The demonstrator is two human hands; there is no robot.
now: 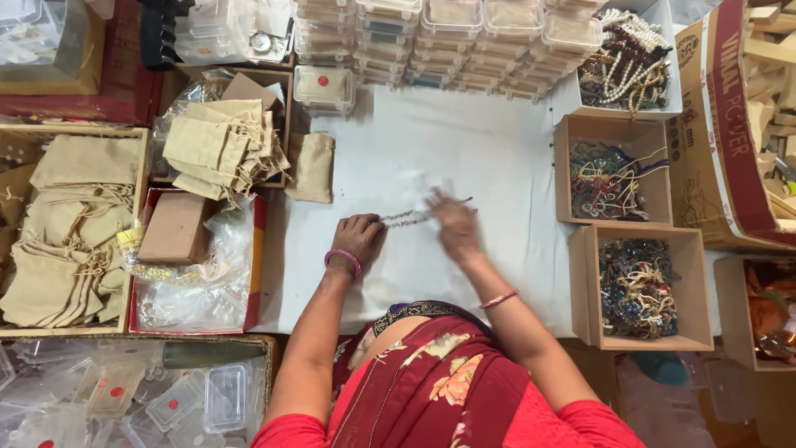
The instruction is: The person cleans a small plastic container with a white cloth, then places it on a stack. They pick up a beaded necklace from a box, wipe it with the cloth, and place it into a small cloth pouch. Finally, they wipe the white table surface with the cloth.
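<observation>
Silvery beaded chain strand (412, 216) lies on the white cloth tabletop (489, 149), long axis left-right between my hands | left hand (358, 236) pinches its left end, fingers curled | right hand (452, 224) blurred over its right end, grip unclear | both equally near.

White-covered table (497, 141) w/ even light, cardboard boxes (618, 124) both sides, stacked clear plastic cases (448, 37) at far edge
</observation>
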